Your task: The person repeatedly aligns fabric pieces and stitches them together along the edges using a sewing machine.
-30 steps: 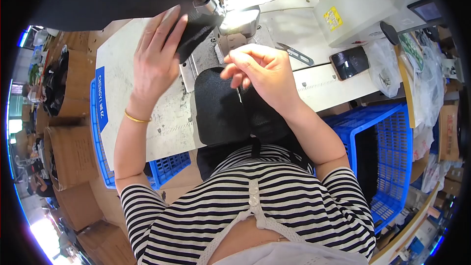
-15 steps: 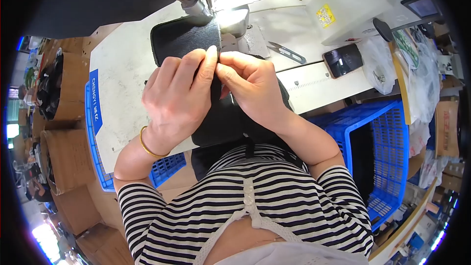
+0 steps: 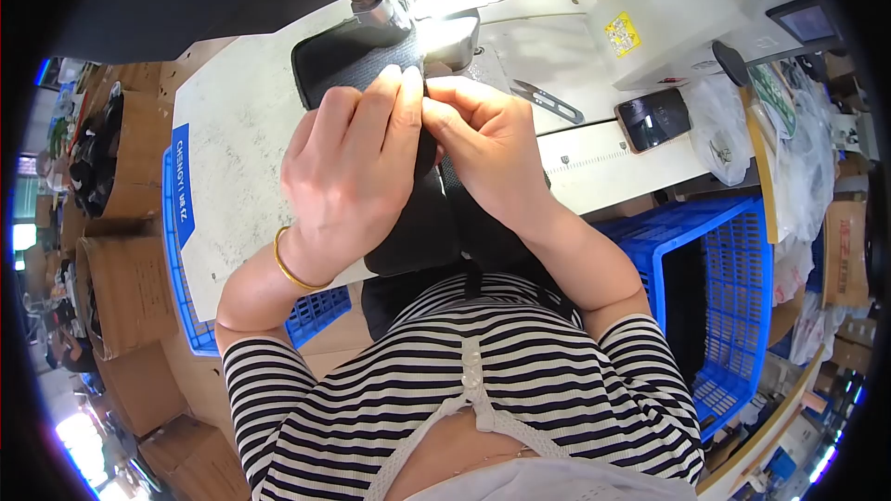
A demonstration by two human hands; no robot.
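Observation:
A black fabric piece [image 3: 348, 57] with rounded corners lies on the machine bed, its right edge under the lit needle area of a sewing machine [image 3: 382, 11]. My left hand [image 3: 357, 153] presses on the near part of this piece, fingers bent and held together, fingertips at the edge. Beside it, my right hand [image 3: 487, 144] pinches the same edge between thumb and forefinger. More black material [image 3: 418, 232] hangs below both hands toward my lap. The exact grip under the left fingers is hidden.
Thread snips [image 3: 548, 102] and a phone [image 3: 653, 118] lie right of the machine, near a clear plastic bag [image 3: 719, 130]. A blue crate [image 3: 715, 213] holding dark material stands at right. Another blue crate [image 3: 320, 308] sits under the table, and cardboard boxes [image 3: 130, 292] stand at left.
Both hands have moved slightly forward, closer to the needle area, still together at the fabric edge. The left fingers now cover more of the piece. The view has shifted a little.

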